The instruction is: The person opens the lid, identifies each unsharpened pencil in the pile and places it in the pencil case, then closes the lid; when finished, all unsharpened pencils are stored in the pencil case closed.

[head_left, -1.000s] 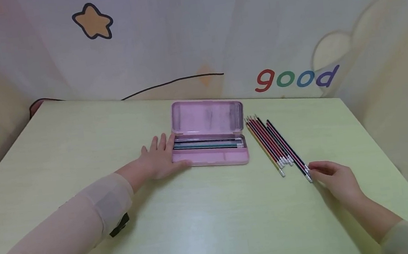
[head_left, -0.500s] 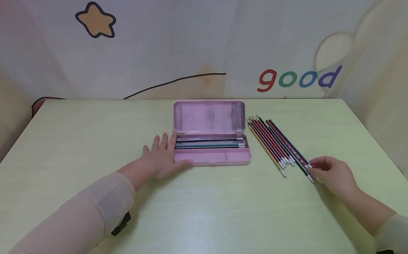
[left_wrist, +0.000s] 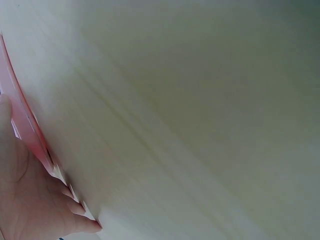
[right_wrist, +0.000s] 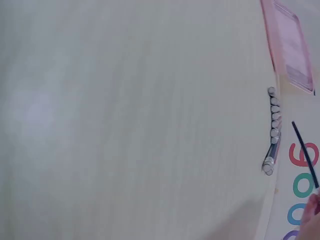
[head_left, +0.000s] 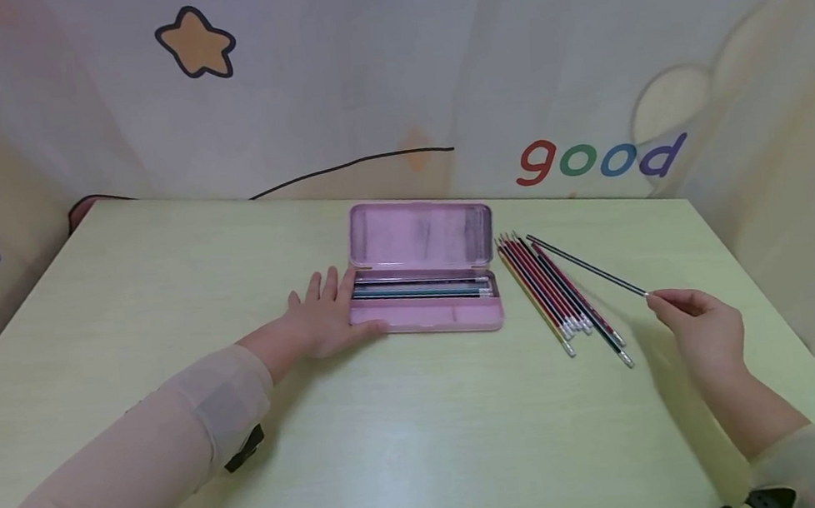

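A pink pencil case [head_left: 415, 318] lies with its lid raised at the back middle of the table, several pencils [head_left: 423, 291] inside it. My left hand [head_left: 321, 322] rests against its left end, fingers spread and thumb over the front edge; the left wrist view shows the hand [left_wrist: 35, 200] beside the pink side. My right hand [head_left: 703, 329] pinches a dark striped pencil [head_left: 586, 264] by its end, the pencil pointing back and left above the table. Right of the case lies a row of loose pencils [head_left: 551, 288], mostly red and black, one yellow.
The pale green table [head_left: 370, 459] runs back to a printed cloth [head_left: 328, 87] with a star and the word "good". Cloth walls stand close at both sides. In the right wrist view the loose pencils' ends [right_wrist: 275, 117] line up near the case [right_wrist: 280, 45].
My right hand has pinched one dark pencil from the right of the row and raised it up and to the right. The left hand stays at the case.
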Demonstrator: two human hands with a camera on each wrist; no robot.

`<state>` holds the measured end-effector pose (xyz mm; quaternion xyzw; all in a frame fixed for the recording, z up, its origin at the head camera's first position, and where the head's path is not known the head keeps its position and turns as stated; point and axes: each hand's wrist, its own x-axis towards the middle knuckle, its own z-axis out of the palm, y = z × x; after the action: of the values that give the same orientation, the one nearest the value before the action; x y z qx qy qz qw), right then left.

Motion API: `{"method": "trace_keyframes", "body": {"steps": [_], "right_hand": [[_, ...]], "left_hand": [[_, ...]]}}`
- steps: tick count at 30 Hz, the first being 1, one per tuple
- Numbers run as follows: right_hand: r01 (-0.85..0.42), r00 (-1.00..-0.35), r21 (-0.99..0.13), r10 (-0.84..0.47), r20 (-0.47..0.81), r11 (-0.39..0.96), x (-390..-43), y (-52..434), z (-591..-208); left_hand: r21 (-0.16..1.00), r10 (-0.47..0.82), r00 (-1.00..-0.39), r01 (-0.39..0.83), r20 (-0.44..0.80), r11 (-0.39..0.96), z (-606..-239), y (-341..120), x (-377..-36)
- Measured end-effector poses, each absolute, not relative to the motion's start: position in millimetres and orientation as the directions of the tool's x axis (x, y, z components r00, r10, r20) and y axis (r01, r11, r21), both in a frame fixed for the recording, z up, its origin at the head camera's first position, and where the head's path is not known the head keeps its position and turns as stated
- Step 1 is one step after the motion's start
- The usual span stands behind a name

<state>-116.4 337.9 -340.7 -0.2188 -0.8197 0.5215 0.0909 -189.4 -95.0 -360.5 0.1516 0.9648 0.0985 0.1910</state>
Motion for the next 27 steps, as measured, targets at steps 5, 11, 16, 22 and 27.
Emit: {"method": "trace_keyframes", "body": {"steps": [5,11,16,22,27], "right_hand": [[0.163,-0.877,-0.981,0.472,-0.095,0.105,-117.9,335.4,-336.3],[0.108,-0.913,-0.994,0.392,-0.112,-0.031,-120.5,329.2,-339.5],[0.07,-0.938,-0.994,0.334,-0.093,-0.078,-125.2,317.7,-339.3],[0.08,-0.962,-0.997,0.261,-0.084,-0.025,-138.2,297.6,-340.7],[0.151,-0.968,-0.985,0.215,-0.129,0.086,-147.3,279.4,-338.3]], "left_hand": [[0.248,0.332,-0.879,0.256,-0.342,0.934,-360.3,-95.0,-190.1],[0.248,0.33,-0.88,0.254,-0.343,0.935,-361.8,-94.7,-191.1],[0.245,0.328,-0.881,0.254,-0.341,0.936,-362.3,-94.7,-191.7],[0.247,0.33,-0.881,0.255,-0.34,0.935,-361.3,-95.0,-191.1],[0.246,0.33,-0.88,0.255,-0.341,0.935,-362.6,-94.8,-191.4]]}}
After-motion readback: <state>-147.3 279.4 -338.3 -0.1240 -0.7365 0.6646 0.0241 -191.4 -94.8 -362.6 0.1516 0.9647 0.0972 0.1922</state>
